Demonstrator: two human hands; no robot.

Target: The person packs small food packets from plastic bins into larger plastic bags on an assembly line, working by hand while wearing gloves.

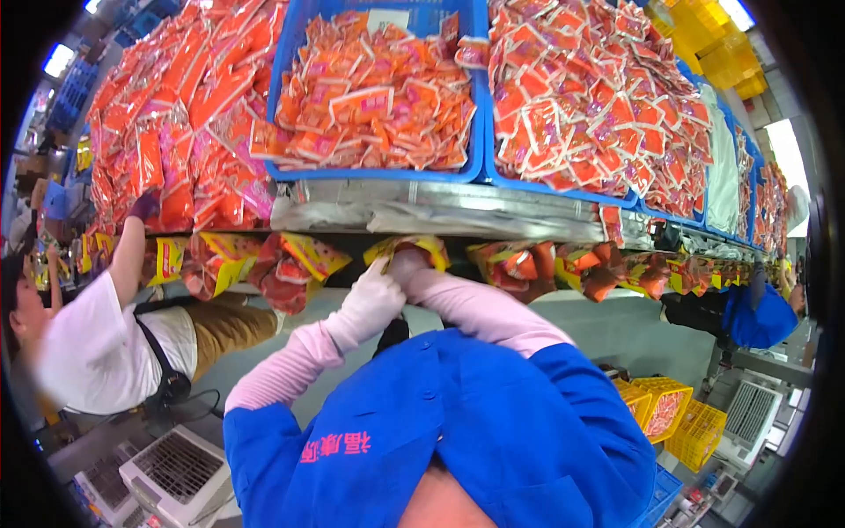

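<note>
A yellow-edged bag [429, 244] hangs at the near edge of the worktable, straight in front of the chest. My left hand [368, 304], in a white glove, is closed on the left side of its opening. My right hand [411, 267] reaches into the mouth of the same bag, and its fingers are hidden inside. More yellow and red bags hang in a row to both sides, among them one at the left [304, 257] and one at the right [515, 266]. They hold red packets.
Beyond the metal edge [396, 209] stand a blue crate [378, 176] of small red packets, a further heap [598, 97] at right and larger red packets [189, 106] at left. A co-worker in white [106, 339] reaches in at left; another in blue [759, 312] is far right.
</note>
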